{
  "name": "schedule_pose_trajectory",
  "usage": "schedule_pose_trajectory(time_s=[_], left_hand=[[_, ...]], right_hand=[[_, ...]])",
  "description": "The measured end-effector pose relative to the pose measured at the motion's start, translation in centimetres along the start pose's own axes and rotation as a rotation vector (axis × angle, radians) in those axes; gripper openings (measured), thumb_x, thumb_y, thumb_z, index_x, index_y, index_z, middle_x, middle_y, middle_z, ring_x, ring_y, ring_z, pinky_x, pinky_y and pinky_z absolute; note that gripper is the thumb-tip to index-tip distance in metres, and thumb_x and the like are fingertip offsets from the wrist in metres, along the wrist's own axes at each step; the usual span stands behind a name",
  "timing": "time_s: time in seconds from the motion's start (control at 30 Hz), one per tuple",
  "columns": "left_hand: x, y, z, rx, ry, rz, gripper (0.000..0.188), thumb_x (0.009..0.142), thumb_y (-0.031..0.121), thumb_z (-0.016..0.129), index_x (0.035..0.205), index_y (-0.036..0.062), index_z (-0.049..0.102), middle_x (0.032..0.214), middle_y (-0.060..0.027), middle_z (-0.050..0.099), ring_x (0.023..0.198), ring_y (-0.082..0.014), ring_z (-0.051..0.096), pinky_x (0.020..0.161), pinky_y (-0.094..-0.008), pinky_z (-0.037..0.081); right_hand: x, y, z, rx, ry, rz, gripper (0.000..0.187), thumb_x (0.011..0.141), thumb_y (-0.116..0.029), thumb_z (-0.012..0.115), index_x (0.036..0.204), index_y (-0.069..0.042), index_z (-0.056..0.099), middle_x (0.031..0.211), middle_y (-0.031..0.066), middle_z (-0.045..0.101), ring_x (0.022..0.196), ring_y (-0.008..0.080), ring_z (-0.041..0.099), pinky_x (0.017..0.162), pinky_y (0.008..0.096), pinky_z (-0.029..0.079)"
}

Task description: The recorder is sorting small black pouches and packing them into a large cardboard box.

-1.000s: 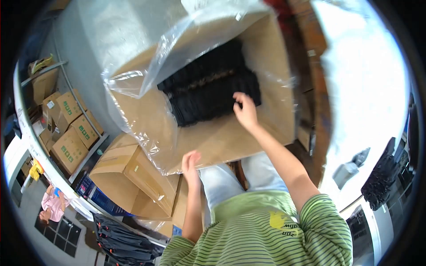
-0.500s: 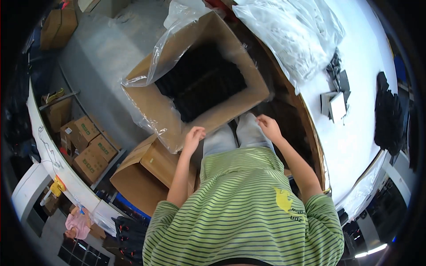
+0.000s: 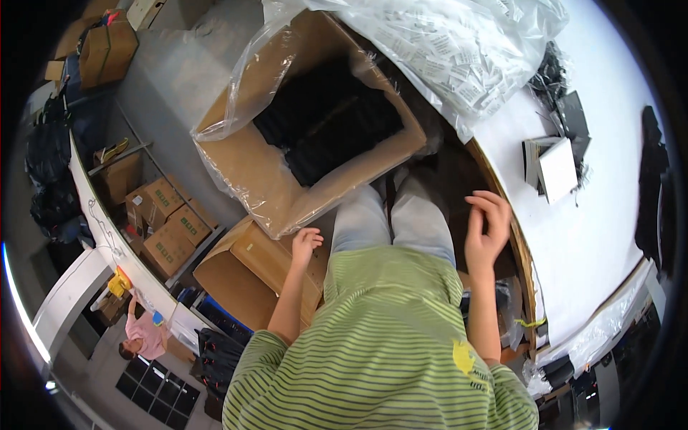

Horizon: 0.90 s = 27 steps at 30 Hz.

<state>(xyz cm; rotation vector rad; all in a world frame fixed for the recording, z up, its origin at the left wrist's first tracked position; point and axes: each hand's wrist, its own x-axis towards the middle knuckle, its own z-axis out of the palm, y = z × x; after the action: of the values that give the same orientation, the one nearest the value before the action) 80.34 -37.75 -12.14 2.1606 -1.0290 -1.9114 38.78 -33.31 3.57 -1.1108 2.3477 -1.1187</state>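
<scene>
A large open cardboard box (image 3: 247, 172) lined with clear plastic film stands before me, with dark black stacked goods (image 3: 333, 118) inside. My left hand (image 3: 305, 246) hovers just off its near corner, fingers loosely bent and holding nothing. Beside the wooden edge of the white table, my right hand (image 3: 489, 228) is raised in the air, its fingers apart and empty. Neither hand touches the box.
A second cardboard box (image 3: 244, 269) lies open at lower left. On the white table (image 3: 595, 236) to the right are a clear bag of small white packets (image 3: 459, 64) and a white-and-black stack (image 3: 555, 168). Cartons (image 3: 168, 229) and a person in pink (image 3: 147, 335) are farther left.
My right hand has moved away from my knee and the box, rightward toward the table edge, its fingers spreading. The left hand has come down slightly from the box's rim. The view has shifted a little.
</scene>
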Motion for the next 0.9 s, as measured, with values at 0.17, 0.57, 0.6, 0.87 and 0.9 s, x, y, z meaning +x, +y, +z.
schedule_pose_trajectory(time_s=[0.17, 0.57, 0.6, 0.87, 0.9], left_hand=[[-4.5, -2.6, 7.5, 0.085, -0.034, 0.041, 0.015, 0.092, 0.009, 0.047, 0.095, 0.0029, 0.060, 0.077, -0.0043, 0.062, 0.067, -0.0105, 0.056, 0.063, -0.0228, 0.046], [-5.8, 1.6, 15.3, 0.108, 0.006, -0.097, 0.013, 0.092, 0.013, 0.052, 0.096, 0.0047, 0.061, 0.078, 0.0009, 0.058, 0.065, -0.0070, 0.049, 0.062, -0.0207, 0.042], [-5.5, 1.9, 15.5, 0.067, -0.006, -0.084, 0.014, 0.092, 0.014, 0.051, 0.097, 0.0048, 0.061, 0.078, -0.0003, 0.058, 0.066, -0.0077, 0.051, 0.064, -0.0211, 0.043], [3.8, 12.7, 14.2, -0.047, 0.044, 0.190, 0.015, 0.093, 0.010, 0.048, 0.096, 0.0017, 0.059, 0.078, -0.0047, 0.061, 0.072, -0.0109, 0.058, 0.067, -0.0240, 0.048], [6.1, 13.4, 13.6, -0.059, 0.033, 0.198, 0.015, 0.093, 0.010, 0.048, 0.096, 0.0018, 0.060, 0.078, -0.0051, 0.061, 0.072, -0.0112, 0.058, 0.067, -0.0242, 0.048]], right_hand=[[3.7, 4.0, -4.8, 0.212, -0.007, 0.098, 0.011, 0.077, 0.005, 0.054, 0.082, -0.001, 0.062, 0.088, 0.0118, 0.061, 0.084, 0.0247, 0.056, 0.078, 0.0310, 0.043], [6.9, 7.2, -5.9, 0.350, -0.275, 0.007, 0.011, 0.073, 0.004, 0.056, 0.080, -0.002, 0.061, 0.085, 0.0104, 0.061, 0.078, 0.0248, 0.055, 0.072, 0.0327, 0.042], [7.4, 6.7, -5.4, 0.350, -0.264, -0.021, 0.010, 0.073, 0.003, 0.056, 0.080, -0.003, 0.061, 0.085, 0.0103, 0.061, 0.078, 0.0250, 0.055, 0.072, 0.0331, 0.042], [17.3, -0.8, 3.4, 0.038, -0.258, -0.402, 0.034, 0.071, -0.019, 0.069, 0.105, -0.015, 0.068, 0.130, 0.0100, 0.051, 0.125, 0.0315, 0.038, 0.105, 0.0420, 0.025], [18.8, -1.5, 4.5, -0.115, -0.286, -0.384, 0.043, 0.070, -0.022, 0.071, 0.112, -0.018, 0.064, 0.135, 0.0082, 0.046, 0.129, 0.0306, 0.033, 0.107, 0.0423, 0.022]])
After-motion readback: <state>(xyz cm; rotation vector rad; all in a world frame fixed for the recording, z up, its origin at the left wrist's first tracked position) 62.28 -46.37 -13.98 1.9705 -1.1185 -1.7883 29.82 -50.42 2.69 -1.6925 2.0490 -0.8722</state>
